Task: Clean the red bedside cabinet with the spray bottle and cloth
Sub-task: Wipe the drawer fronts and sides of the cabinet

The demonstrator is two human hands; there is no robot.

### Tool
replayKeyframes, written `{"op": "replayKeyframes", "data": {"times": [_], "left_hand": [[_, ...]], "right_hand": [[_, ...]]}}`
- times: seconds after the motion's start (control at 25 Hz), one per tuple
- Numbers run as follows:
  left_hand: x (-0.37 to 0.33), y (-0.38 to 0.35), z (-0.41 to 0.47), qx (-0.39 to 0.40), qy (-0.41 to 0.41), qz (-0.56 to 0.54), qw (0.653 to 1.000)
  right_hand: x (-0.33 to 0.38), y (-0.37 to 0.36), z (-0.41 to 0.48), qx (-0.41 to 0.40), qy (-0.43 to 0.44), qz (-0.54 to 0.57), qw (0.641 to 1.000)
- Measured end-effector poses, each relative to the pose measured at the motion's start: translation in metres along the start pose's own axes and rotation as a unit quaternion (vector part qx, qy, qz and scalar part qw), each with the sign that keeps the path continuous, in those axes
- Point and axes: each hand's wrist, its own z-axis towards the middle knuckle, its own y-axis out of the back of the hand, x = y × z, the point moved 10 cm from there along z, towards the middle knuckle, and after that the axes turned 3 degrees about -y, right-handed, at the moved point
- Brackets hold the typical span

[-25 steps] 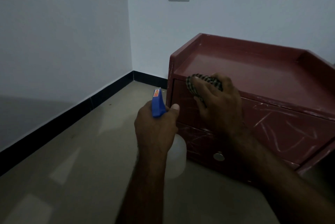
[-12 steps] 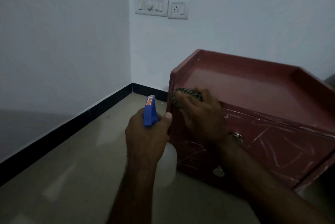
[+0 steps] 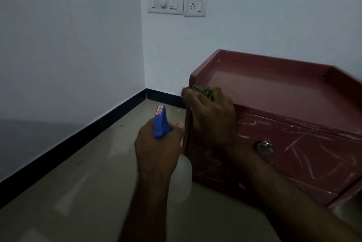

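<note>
The cabinet (image 3: pixel 284 95) stands on the floor (image 3: pixel 88 192), its drawer fronts streaked with pale marks, so the wiping looks far from done.

The right hand (image 3: pixel 211 116) lies over the cabinet's front left corner, where the top rim meets the upper drawer. Its fingers (image 3: pixel 193 102) are curled and clamped on the cloth, pressing it against the wood. That grip probably serves to rub along the edge without the fabric slipping out.

The left hand (image 3: pixel 156 149) hovers just left of the cabinet's front left edge, close to it, though contact cannot be judged. Its fingers are wrapped round the neck of the bottle (image 3: pixel 161 124), with the thumb up beside the blue head. The nozzle points away from the cabinet, which suggests the bottle is parked at the ready rather than aimed. Its pale body hangs below the hand, beside the lower drawer.

The cloth (image 3: pixel 199 91), dark and checked, shows only as a bunched fold above the right knuckles, at the cabinet's corner.

A round metal knob (image 3: pixel 264 147) sits on the upper drawer, right of the wiping hand and apart from it.
</note>
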Motion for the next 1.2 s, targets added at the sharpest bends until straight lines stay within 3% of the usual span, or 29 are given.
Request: {"op": "replayKeyframes", "data": {"times": [0.16,0.36,0.64,0.84,1.04,1.2], "left_hand": [[0.003,-0.003,0.001,0.001,-0.001,0.003,1.0],[0.003,-0.005,-0.003,0.006,-0.012,0.011,1.0],[0.013,-0.002,-0.007,0.005,-0.007,0.018,1.0],[0.018,0.002,-0.006,0.004,-0.01,0.03,0.999],[0.026,-0.001,-0.007,0.012,-0.012,0.038,0.999],[0.028,-0.001,-0.006,0.018,-0.027,0.039,0.999]], "right_hand": [[-0.003,0.012,0.024,-0.05,-0.035,0.03,0.998],[-0.001,0.01,0.002,-0.01,-0.055,0.045,0.997],[-0.009,0.021,0.033,-0.056,-0.088,0.072,0.992],[0.005,0.008,0.005,-0.015,-0.075,0.062,0.995],[0.002,0.003,0.01,-0.038,-0.056,0.055,0.996],[0.012,-0.013,-0.02,0.016,-0.023,0.026,0.999]]}}
